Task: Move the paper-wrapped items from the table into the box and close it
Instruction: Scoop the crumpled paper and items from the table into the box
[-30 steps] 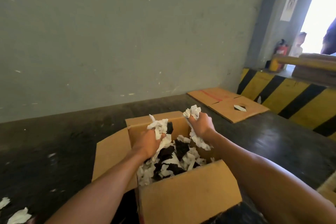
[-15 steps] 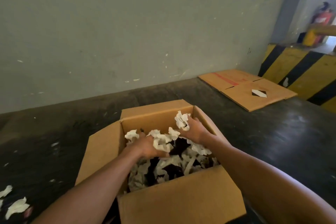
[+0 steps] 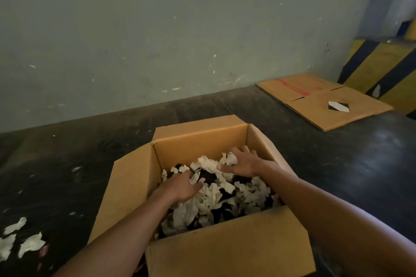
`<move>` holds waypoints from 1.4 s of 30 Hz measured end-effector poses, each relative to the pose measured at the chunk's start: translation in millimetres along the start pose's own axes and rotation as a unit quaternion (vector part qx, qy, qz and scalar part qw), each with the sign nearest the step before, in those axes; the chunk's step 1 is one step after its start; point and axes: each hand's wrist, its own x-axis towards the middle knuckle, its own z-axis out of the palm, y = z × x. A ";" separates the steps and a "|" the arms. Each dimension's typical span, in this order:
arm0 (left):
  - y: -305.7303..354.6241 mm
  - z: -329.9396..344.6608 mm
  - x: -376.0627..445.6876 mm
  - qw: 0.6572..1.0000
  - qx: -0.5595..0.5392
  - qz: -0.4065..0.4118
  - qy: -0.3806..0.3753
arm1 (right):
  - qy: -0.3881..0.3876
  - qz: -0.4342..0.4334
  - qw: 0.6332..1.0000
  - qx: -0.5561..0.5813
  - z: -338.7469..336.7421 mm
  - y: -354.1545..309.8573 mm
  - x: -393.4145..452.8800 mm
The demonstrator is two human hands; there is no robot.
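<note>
An open cardboard box (image 3: pixel 200 141) stands on the dark table, its flaps folded outward. It holds a heap of white paper-wrapped items (image 3: pixel 211 198) over dark contents. Both my hands are inside the box, palms down on the heap. My left hand (image 3: pixel 182 186) lies on the near left part, fingers spread among the paper. My right hand (image 3: pixel 243 162) rests flat on the far right part, fingers apart, holding nothing. Three more white paper-wrapped pieces (image 3: pixel 30 244) lie on the table at the lower left.
A flattened cardboard box (image 3: pixel 319 99) with a red stripe lies at the back right. A yellow and black striped barrier (image 3: pixel 382 67) stands behind it. A grey wall runs along the table's far edge.
Both hands held paper bundles above the box, then lowered them in and let go. They now lie flat on the heap. The view has swung left and down.
</note>
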 end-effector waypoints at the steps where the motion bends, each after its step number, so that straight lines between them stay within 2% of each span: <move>1: -2.0 5.7 1.4 0.998 -0.018 -0.010 -0.053 | -0.017 -0.001 1.000 -0.017 5.3 0.7 3.0; 4: -7.2 28.3 7.9 0.985 -0.018 -0.019 -0.171 | -0.120 0.010 0.988 -0.094 34.6 9.0 13.4; 7: -10.0 53.6 13.3 0.976 0.076 -0.031 -0.200 | -0.188 0.033 0.969 -0.159 51.0 15.4 18.7; 9: -7.4 59.7 10.2 0.969 0.132 -0.041 -0.204 | -0.198 0.024 0.958 -0.209 48.8 12.6 18.3; 12: -4.0 54.2 4.0 0.965 0.161 -0.027 -0.204 | -0.203 0.010 0.949 -0.243 44.8 9.3 17.5; 15: -5.6 35.0 2.2 0.970 0.140 -0.004 -0.199 | -0.183 -0.008 0.958 -0.219 23.1 3.9 14.0; 17: -4.8 20.0 -4.3 0.966 0.168 0.014 -0.195 | -0.166 -0.017 0.966 -0.196 -1.7 -3.4 5.0; 20: 3.2 -4.5 -17.1 0.968 0.171 0.015 -0.181 | -0.146 -0.018 0.966 -0.213 -23.0 -9.4 -11.0; 23: 9.7 -9.5 -21.5 0.982 0.115 0.046 -0.139 | -0.209 -0.002 0.948 -0.239 -10.1 -5.7 -27.3; 25: 10.6 5.2 -22.5 0.978 0.085 0.055 -0.181 | -0.268 0.010 0.926 -0.265 6.7 -0.6 -35.3; 29: 13.5 37.7 -28.0 0.956 0.125 0.029 -0.265 | -0.243 0.004 0.917 -0.316 26.3 -0.6 -48.5; 32: 14.7 36.4 -28.2 0.948 0.134 0.019 -0.288 | -0.278 0.012 0.917 -0.286 16.7 -4.5 -44.5; 34: 11.9 21.1 -20.4 0.953 0.123 0.014 -0.278 | -0.278 0.046 0.942 -0.183 3.1 -1.6 -22.7; 36: 6.8 3.9 -9.4 0.973 0.073 -0.007 -0.217 | -0.198 0.044 0.974 -0.099 -10.9 0.0 -0.2; 39: -3.6 -5.2 10.6 1.000 0.009 -0.009 -0.006 | -0.073 0.020 0.996 -0.049 -8.3 0.1 34.0; 40: -6.1 -0.7 17.1 1.000 -0.011 -0.014 0.016 | -0.073 0.015 0.995 -0.061 0.8 -0.7 42.0; 42: -6.2 14.4 29.1 0.998 -0.039 -0.024 -0.040 | -0.123 -0.016 0.984 -0.130 28.2 1.3 60.6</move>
